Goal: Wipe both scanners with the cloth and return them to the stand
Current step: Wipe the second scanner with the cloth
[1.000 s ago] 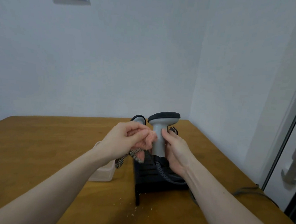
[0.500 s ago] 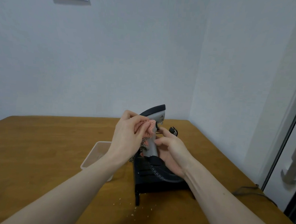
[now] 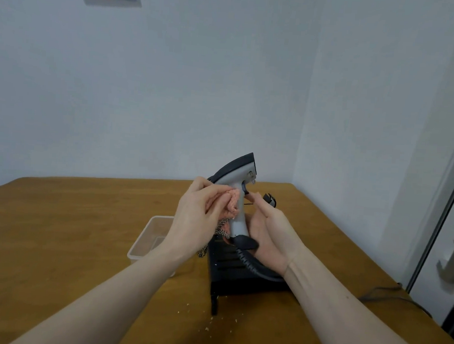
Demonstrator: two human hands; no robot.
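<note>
A grey scanner (image 3: 238, 178) with a black top is held upright above the black stand (image 3: 237, 272), its head pointing right. My right hand (image 3: 268, 234) grips the lower handle from the right, index finger near the trigger. My left hand (image 3: 203, 213) presses a bunched pink cloth (image 3: 233, 202) against the left side of the handle; a checkered part of the cloth hangs below. A coiled black cable runs from the handle's base down over the stand. A second scanner is mostly hidden; a small black part (image 3: 269, 198) shows behind my right hand.
A clear plastic box (image 3: 147, 242) stands left of the stand on the wooden table (image 3: 57, 228). Crumbs lie near the stand's front foot. A grey cable (image 3: 388, 294) trails off the right edge. Walls close the back and right sides.
The scanner has been lifted off the stand and turned so its head points right. My left hand with the cloth has risen with it along the handle.
</note>
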